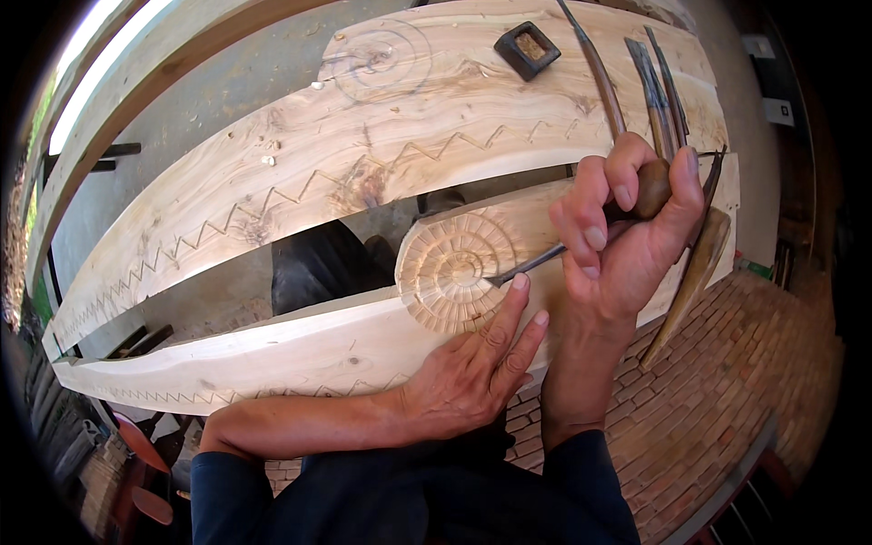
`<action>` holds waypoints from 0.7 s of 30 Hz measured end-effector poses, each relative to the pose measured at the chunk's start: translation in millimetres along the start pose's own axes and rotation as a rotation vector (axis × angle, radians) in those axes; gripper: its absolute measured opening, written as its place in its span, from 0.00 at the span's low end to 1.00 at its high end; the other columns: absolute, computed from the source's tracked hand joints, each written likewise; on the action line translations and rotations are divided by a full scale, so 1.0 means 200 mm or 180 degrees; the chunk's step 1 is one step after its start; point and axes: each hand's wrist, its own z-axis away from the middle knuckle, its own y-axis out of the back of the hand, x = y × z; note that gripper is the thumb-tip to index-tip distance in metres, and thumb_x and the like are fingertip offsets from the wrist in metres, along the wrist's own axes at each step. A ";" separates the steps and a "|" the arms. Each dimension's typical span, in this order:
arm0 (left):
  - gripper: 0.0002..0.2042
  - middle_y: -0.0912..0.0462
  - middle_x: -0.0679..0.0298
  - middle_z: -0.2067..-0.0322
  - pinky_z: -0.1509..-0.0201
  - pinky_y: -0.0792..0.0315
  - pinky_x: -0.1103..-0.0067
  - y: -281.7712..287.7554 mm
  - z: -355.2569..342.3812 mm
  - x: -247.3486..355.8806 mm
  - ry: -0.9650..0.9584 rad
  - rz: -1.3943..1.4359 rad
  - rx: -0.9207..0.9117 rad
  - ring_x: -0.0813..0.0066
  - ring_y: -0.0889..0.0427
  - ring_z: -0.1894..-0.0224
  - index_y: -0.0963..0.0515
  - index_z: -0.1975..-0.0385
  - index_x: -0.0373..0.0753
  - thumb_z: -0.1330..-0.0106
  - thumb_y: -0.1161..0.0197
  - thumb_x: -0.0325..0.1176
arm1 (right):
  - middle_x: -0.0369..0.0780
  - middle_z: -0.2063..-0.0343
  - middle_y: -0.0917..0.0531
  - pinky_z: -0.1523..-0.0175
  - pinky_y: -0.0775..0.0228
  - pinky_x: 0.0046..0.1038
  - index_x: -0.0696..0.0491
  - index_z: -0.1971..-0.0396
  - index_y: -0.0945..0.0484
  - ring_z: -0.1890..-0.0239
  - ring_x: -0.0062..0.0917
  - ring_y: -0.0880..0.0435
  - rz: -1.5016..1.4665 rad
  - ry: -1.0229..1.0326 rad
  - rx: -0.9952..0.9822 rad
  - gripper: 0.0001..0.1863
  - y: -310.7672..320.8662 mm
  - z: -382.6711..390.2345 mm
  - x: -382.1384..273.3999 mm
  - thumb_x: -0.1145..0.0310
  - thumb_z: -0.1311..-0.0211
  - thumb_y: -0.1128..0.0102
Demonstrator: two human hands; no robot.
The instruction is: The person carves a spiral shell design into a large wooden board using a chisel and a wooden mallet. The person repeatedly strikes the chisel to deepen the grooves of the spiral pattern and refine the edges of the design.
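Observation:
In my right hand (627, 227) is a carving chisel (536, 263), its rounded brown handle wrapped by my fingers. The narrow dark blade slants down to the left, and its tip meets a round carved rosette (431, 272) of concentric rings cut into small segments. My left hand (468, 372) rests on the pale wooden board (272, 350) just below the rosette. Its index and middle fingers are stretched out, with the index fingertip close to the blade near its tip. Nothing is held in the left hand.
A second pale board (300, 163) lies beyond a gap, with a zigzag groove and pencilled circles. On it sit a small black box (527, 50), a long-handled tool (595, 73) and more chisels (647, 82). A wooden club (695, 282) lies at right, above brick floor (727, 363).

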 end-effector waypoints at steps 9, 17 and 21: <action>0.38 0.38 0.22 0.26 0.44 0.15 0.69 0.00 0.00 0.00 0.0092 -0.0074 0.0105 0.46 0.13 0.39 0.29 0.29 0.24 0.36 0.22 0.36 | 0.38 0.91 0.33 0.88 0.60 0.20 0.48 0.78 0.37 0.94 0.16 0.51 0.0493 -0.0077 -0.0018 0.33 -0.11 -0.02 0.01 0.38 0.14 0.60; 0.22 0.19 0.44 0.33 0.59 0.21 0.79 0.04 0.01 0.00 -0.0853 -0.0599 -0.0108 0.60 0.12 0.38 0.19 0.38 0.31 0.30 0.37 0.32 | 0.39 0.90 0.32 0.87 0.60 0.21 0.48 0.76 0.37 0.93 0.16 0.50 0.0430 -0.0246 -0.0115 0.32 -0.07 -0.05 0.02 0.37 0.15 0.61; 0.17 0.14 0.47 0.38 0.61 0.24 0.81 0.01 0.04 0.01 -0.1084 -0.0545 -0.0050 0.62 0.10 0.41 0.15 0.44 0.33 0.30 0.38 0.31 | 0.39 0.89 0.30 0.87 0.59 0.22 0.48 0.75 0.36 0.92 0.15 0.49 0.0386 -0.0326 -0.0211 0.32 -0.04 -0.06 0.02 0.37 0.17 0.59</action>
